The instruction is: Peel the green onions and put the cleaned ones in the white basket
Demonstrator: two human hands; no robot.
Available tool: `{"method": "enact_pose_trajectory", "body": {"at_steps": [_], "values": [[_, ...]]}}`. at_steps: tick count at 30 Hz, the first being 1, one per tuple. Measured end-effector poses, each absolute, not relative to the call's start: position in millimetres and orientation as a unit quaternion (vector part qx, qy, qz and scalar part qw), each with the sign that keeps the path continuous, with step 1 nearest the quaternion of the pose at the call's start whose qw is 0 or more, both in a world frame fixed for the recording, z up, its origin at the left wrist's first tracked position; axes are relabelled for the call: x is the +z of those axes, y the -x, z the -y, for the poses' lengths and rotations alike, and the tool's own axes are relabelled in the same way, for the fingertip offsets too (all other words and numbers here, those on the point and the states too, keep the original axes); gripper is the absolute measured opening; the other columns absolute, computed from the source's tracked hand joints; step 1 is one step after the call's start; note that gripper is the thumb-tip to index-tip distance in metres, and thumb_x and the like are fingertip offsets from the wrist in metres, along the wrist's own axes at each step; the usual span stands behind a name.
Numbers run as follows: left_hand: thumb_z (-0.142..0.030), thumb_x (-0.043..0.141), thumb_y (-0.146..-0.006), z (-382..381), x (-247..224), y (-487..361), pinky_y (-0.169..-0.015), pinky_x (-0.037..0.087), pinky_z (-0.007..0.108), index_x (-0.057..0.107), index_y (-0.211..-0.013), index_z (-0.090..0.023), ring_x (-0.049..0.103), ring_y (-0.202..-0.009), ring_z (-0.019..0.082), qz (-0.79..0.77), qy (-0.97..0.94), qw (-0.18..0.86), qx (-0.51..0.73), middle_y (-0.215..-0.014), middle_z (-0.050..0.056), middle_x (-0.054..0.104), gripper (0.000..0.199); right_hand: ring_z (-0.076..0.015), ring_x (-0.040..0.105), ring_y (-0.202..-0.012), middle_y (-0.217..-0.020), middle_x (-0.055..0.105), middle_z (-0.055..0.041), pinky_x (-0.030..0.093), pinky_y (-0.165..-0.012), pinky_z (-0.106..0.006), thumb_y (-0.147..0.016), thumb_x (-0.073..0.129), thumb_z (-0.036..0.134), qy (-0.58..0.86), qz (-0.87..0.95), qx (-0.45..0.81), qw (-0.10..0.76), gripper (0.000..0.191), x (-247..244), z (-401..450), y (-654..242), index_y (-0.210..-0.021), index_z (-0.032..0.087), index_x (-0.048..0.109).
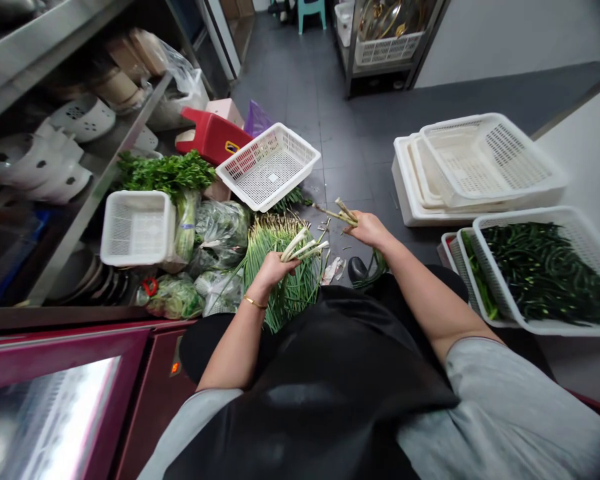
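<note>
My left hand (275, 269), with a gold bangle at the wrist, is closed around several scallions (307, 249) whose clean white ends point right. My right hand (368, 230) grips another small bunch of scallions (344, 213) with browner, untrimmed-looking root ends pointing left; their green leaves hang below the hand. Between my knees lies a large pile of scallions (270, 250), root ends facing away from me, just beyond and under my left hand. Scraps of peel (334, 268) litter the floor between the two hands.
An upright-rimmed white basket (286, 172) stands tilted behind the pile. To the left are leafy celery (167, 175), bagged greens (223, 230), a white bin (137, 230) and a metal shelf (100, 190). Stacked white baskets (490, 160) and a basket of green peppers (545, 273) are at right.
</note>
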State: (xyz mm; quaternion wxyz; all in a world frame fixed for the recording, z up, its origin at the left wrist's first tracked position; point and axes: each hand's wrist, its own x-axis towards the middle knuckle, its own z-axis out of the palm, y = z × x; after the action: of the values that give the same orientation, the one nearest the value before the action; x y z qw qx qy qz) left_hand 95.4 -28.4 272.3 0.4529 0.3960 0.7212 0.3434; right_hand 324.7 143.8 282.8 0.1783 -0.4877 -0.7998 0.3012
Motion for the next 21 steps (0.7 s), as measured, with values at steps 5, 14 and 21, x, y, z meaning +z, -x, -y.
{"method": "enact_pose_trajectory", "body": {"at_steps": [5, 14, 21], "values": [[-0.033, 0.075, -0.063, 26, 271, -101, -0.051, 0.034, 0.025, 0.064, -0.054, -0.013, 0.046, -0.046, 0.011, -0.721, -0.403, 0.45, 0.34, -0.048, 0.002, 0.058, 0.024, -0.0203, 0.066, -0.081, -0.091, 0.073, -0.0048, 0.045, -0.071, -0.027, -0.076, 0.068, 0.026, 0.398, 0.849, 0.306, 0.164, 0.032, 300, -114, -301, -0.107, 0.02, 0.071], [-0.033, 0.067, -0.072, 31, 274, -116, -0.051, 0.028, 0.025, 0.062, -0.052, -0.015, 0.041, -0.046, 0.011, -0.742, -0.499, 0.361, 0.264, -0.046, 0.001, 0.051, 0.028, -0.0127, 0.058, -0.05, -0.052, 0.061, -0.0016, 0.041, -0.055, -0.022, -0.074, 0.059, 0.018, 0.371, 0.841, 0.392, 0.038, 0.014, 294, -90, -281, -0.066, 0.014, 0.069], [-0.041, 0.074, -0.065, 47, 283, -80, -0.047, 0.025, 0.023, 0.063, -0.066, -0.015, 0.038, -0.045, 0.009, -0.716, -0.406, 0.391, 0.413, -0.051, -0.002, 0.051, 0.028, -0.0079, 0.047, -0.037, -0.055, 0.061, -0.0012, 0.037, -0.042, -0.021, -0.074, 0.064, 0.016, 0.475, 0.688, 0.539, 0.102, 0.006, 283, -122, -315, -0.079, 0.012, 0.065]]}}
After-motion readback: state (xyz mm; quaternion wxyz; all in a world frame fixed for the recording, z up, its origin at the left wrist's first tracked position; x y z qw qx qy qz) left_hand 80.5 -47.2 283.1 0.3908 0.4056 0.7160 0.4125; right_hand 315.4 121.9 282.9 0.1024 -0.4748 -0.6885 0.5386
